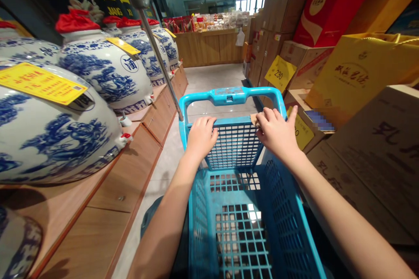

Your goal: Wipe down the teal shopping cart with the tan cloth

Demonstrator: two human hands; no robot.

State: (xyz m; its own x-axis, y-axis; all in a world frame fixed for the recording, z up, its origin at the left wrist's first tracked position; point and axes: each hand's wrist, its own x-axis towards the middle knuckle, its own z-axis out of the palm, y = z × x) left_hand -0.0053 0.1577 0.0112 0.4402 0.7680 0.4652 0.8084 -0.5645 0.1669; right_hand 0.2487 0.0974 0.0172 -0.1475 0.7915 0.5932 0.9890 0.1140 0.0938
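A blue plastic shopping basket cart (240,198) with grid walls and a raised handle (231,96) stands right in front of me; no goods show inside it. My left hand (202,135) lies over the left part of the cart's far rim, fingers curled across it. At the right part of the same rim, my right hand (275,128) presses with bent fingers, its little finger sticking out. A small brown piece (254,119), of a material I cannot make out, lies at the rim under the right fingertips.
Big blue-and-white porcelain jars (101,69) with red cloth tops line a wooden cabinet (114,198) at left. A thin metal pole (160,56) slants beside the cart. Stacked cardboard boxes (373,152), a yellow bag (360,69) and a red bag (324,4) crowd the right.
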